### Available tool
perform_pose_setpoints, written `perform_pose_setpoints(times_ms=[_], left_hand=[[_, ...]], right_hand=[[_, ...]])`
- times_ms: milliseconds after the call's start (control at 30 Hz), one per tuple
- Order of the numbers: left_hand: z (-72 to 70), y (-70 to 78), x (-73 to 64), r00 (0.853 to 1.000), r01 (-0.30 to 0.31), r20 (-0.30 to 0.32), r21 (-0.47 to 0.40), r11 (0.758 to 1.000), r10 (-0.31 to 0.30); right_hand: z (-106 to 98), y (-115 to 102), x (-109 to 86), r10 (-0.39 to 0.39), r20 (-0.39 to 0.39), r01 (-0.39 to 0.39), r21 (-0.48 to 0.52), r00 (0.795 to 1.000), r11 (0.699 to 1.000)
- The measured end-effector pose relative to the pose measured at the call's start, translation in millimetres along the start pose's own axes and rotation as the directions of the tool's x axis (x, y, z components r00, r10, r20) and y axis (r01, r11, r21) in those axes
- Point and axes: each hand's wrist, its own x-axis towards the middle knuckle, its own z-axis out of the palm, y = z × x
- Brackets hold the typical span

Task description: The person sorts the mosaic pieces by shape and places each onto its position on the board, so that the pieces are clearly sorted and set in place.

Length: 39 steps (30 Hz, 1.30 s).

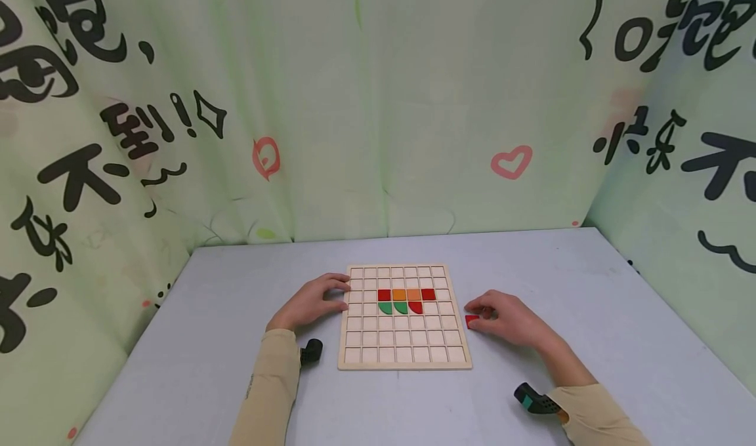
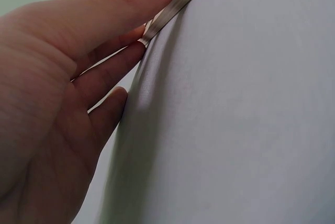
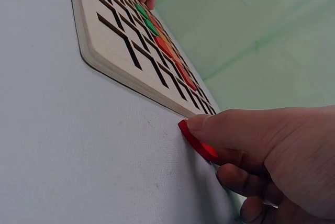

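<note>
A wooden grid board [image 1: 369, 357] lies flat on the table. One row in it holds red square tiles [image 1: 384, 295] at both ends with orange square tiles [image 1: 406, 294] between them. Just below sit two green quarter-round tiles [image 1: 392, 308] and a red one [image 1: 416, 307]. My left hand [image 1: 312, 304] touches the board's left edge with thumb and fairly straight fingers [image 2: 107, 72]. Right of the board, my right hand [image 1: 504, 316] pinches a red quarter-round tile [image 3: 198, 141] between thumb and finger, low over the table; fingers hide part of it.
The pale table [image 1: 236, 367] extends around the board. Black wrist cameras sit by the left wrist [image 1: 311, 352] and the right wrist [image 1: 534, 399]. A printed light-green curtain [image 1: 384, 118] hangs behind and along both sides.
</note>
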Motion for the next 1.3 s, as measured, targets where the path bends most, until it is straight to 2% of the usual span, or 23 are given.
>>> perform_pose_setpoints(times_ms=[233, 400, 667, 867, 1133, 1300], left_hand=[[0.9, -2.7, 1.1, 1.000, -0.018, 0.002, 0.018, 1.000, 0.018], [0.6, -2.9, 1.8, 1.000, -0.022, 0.001, 0.012, 1.000, 0.022], [0.5, -3.7, 1.9, 1.000, -0.029, 0.005, 0.011, 1.000, 0.029], [0.0, -3.5, 1.2, 1.000, -0.030, 0.006, 0.003, 1.000, 0.030], [0.1, -2.4, 1.5, 1.000, -0.016, -0.003, 0.017, 1.000, 0.016], [1.0, -2.6, 2.0, 1.000, -0.019, -0.001, 0.018, 1.000, 0.019]], right_hand=[[-2.1, 0.0, -1.7, -0.029, 0.037, 0.029, 0.007, 0.999, 1.000], [-3.2, -0.6, -2.0, -0.012, 0.050, 0.012, 0.008, 0.999, 1.000], [2.3, 2.7, 1.9, 0.044, -0.013, -0.044, -0.023, 0.999, 0.999], [2.1, 3.9, 1.3, 0.042, -0.052, -0.043, -0.031, 0.998, 0.999], [1.6, 4.2, 1.3, -0.001, -0.032, 0.000, -0.024, 0.999, 1.000], [1.3, 4.6, 1.1, 0.015, -0.036, -0.016, -0.029, 0.999, 0.999]])
